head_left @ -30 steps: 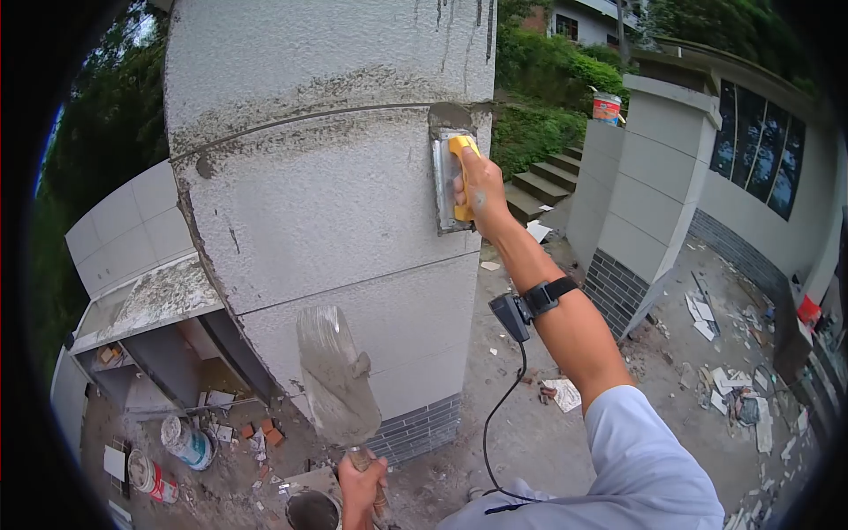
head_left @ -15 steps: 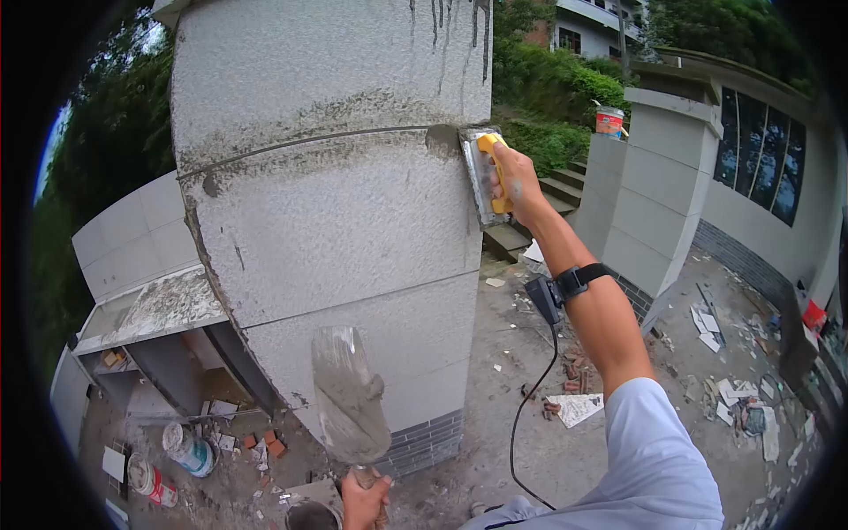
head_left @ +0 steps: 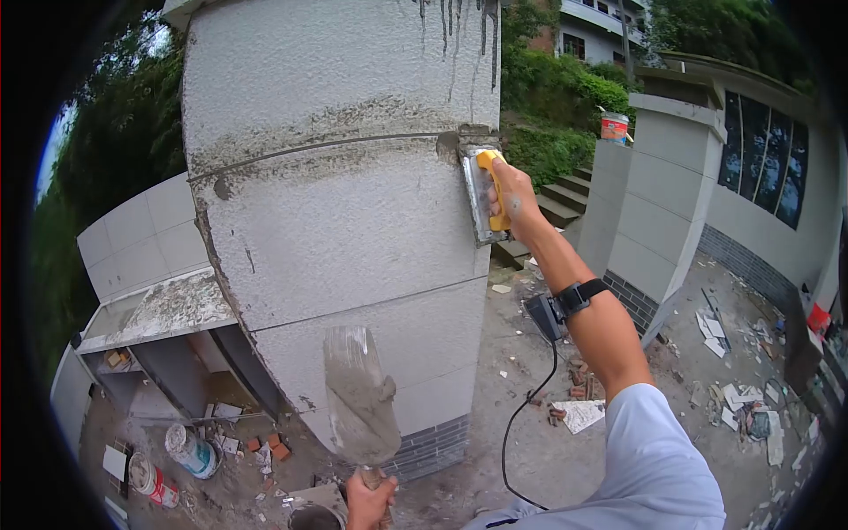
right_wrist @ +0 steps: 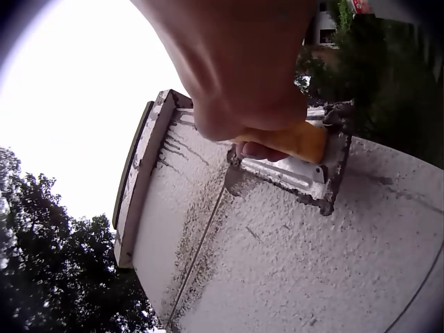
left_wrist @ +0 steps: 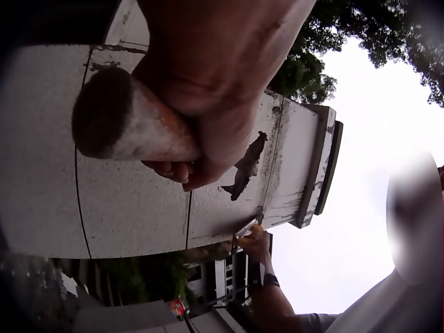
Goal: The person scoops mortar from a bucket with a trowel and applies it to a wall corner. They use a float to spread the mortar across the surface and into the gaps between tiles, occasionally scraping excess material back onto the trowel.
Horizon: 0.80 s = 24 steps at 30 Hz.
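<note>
My right hand grips the yellow handle of a plastering trowel. Its metal plate lies along the right corner of a white textured pillar. Just left of the plate's upper end, a grey mortar patch sits on the horizontal groove. In the right wrist view, mortar coats the edges of the plate. Low in front of the pillar, my left hand holds a long flat trowel by its handle, blade upward and smeared with mortar. The handle's butt looms large in the left wrist view.
A bucket is by my left hand. Two more buckets, one blue and white, one red and white, stand lower left near a shelved counter. Broken tiles litter the ground right. Steps rise behind the pillar.
My right hand has moved the plastering trowel rightward from the pillar's face to its corner, uncovering the mortar patch, then slightly down. The left hand still holds its trowel low.
</note>
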### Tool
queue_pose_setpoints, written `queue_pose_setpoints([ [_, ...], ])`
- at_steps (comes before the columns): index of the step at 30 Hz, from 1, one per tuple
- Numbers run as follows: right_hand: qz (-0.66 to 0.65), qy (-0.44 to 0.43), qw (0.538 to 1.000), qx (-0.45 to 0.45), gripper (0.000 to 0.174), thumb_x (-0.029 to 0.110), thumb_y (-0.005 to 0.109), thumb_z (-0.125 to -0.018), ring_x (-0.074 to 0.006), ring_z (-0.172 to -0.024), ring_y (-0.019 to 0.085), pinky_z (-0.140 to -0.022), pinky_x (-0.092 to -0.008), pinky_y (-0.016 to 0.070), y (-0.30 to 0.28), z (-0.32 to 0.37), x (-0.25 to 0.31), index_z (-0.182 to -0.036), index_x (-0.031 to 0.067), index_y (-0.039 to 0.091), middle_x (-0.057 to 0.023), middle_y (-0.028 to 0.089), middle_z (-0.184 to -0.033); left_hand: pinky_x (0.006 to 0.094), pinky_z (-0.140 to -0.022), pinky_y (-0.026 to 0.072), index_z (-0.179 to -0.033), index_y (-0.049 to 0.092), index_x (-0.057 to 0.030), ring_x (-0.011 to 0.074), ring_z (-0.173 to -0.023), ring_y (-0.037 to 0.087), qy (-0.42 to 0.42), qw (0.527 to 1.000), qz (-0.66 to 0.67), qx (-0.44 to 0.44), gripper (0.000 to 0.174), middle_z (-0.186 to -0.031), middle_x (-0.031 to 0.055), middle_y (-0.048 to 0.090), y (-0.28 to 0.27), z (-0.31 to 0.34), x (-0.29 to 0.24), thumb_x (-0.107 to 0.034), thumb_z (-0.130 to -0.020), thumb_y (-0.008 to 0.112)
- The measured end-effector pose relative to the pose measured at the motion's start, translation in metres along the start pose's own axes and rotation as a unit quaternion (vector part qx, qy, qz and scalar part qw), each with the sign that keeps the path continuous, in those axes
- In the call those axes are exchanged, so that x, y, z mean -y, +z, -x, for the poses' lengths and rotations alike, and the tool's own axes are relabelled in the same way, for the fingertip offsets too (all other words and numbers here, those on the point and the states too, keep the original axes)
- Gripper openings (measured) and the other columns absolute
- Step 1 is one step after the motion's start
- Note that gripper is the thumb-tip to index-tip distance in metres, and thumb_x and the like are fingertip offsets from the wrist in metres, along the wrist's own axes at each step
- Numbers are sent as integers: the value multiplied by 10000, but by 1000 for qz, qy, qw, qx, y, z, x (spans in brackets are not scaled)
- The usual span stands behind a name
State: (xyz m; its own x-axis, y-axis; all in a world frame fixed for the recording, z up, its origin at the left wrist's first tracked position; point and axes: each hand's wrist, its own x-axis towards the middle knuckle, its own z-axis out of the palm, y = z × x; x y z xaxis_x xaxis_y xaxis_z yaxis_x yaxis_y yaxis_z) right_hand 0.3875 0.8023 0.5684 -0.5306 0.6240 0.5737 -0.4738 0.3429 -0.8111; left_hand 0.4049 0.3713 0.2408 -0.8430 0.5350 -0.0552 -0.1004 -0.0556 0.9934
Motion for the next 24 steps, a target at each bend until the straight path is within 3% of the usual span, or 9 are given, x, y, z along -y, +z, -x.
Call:
queue_pose_setpoints([
  [6, 249, 1, 966, 69, 435, 458, 526, -953, -171, -510, 544, -497, -331, 436, -13, 20, 45, -863, 38, 599, -57, 570, -649, 281, -393, 397, -904, 519, -68, 126, -430, 495, 33, 999, -8, 1, 230, -603, 16, 531, -11, -8, 29, -121, -799, 717],
  [8, 524, -224, 809, 142, 459, 464, 537, -924, -288, -610, 620, -588, -415, 482, 6, 11, 74, -878, 18, 634, -136, 640, -709, 280, -344, 364, -925, 518, -111, 119, -401, 454, 70, 997, -23, 11, 213, -602, -2, 517, -12, -12, 28, -181, -836, 699],
  [9, 524, -221, 811, 137, 459, 464, 537, -924, -288, -610, 620, -588, -415, 482, 16, 3, 84, -878, 18, 634, -136, 640, -709, 277, -356, 369, -929, 518, -112, 118, -414, 461, 22, 1000, -9, 16, 215, -608, -3, 516, -8, -11, 17, -181, -835, 698],
  [11, 654, -254, 682, 205, 456, 456, 548, -896, -356, -725, 645, -669, -460, 496, 29, -16, 99, -925, 14, 657, -176, 668, -779, 275, -367, 375, -932, 517, -113, 116, -427, 467, -26, 999, 2, 26, 217, -614, -5, 514, 2, -13, 11, -181, -833, 697],
  [15, 704, -237, 633, 217, 460, 484, 559, -907, -358, -734, 639, -674, -481, 480, 1, -43, 107, -951, 33, 638, -177, 653, -764, 270, -386, 382, -956, 512, -108, 105, -445, 461, -25, 1000, -2, -7, 246, -623, -8, 507, 13, -16, 22, -196, -828, 702],
  [17, 708, -232, 641, 186, 445, 463, 564, -900, -358, -736, 646, -674, -475, 489, -36, -50, 101, -948, 30, 654, -175, 663, -773, 264, -384, 375, -976, 509, -108, 92, -442, 446, -14, 1000, -18, -6, 265, -622, -13, 500, 15, -17, 34, -206, -825, 705],
  [19, 713, -223, 642, 172, 432, 442, 564, -894, -357, -735, 650, -674, -469, 496, -76, -51, 90, -937, 25, 666, -174, 674, -780, 351, -466, 474, -1145, 522, -62, 218, -515, 561, -50, 999, -7, 16, 420, -689, 65, 600, 12, -20, 45, -225, -809, 714],
  [21, 706, -217, 665, 110, 419, 430, 580, -913, -296, -660, 649, -615, -429, 488, -111, -43, 69, -923, 17, 651, -136, 659, -717, 314, -462, 454, -1013, 524, -43, 176, -499, 551, -48, 998, 26, 34, 288, -652, 54, 575, 19, -21, 31, -126, -806, 706],
  [24, 331, -42, 929, 161, 365, 380, 602, -940, -58, -451, 464, -445, -254, 371, -125, 23, 34, -899, 18, 621, 0, 508, -561, 276, -459, 434, -883, 527, -28, 130, -489, 541, -62, 991, 90, 73, 191, -616, 40, 548, 37, -30, 13, -34, -808, 702],
])
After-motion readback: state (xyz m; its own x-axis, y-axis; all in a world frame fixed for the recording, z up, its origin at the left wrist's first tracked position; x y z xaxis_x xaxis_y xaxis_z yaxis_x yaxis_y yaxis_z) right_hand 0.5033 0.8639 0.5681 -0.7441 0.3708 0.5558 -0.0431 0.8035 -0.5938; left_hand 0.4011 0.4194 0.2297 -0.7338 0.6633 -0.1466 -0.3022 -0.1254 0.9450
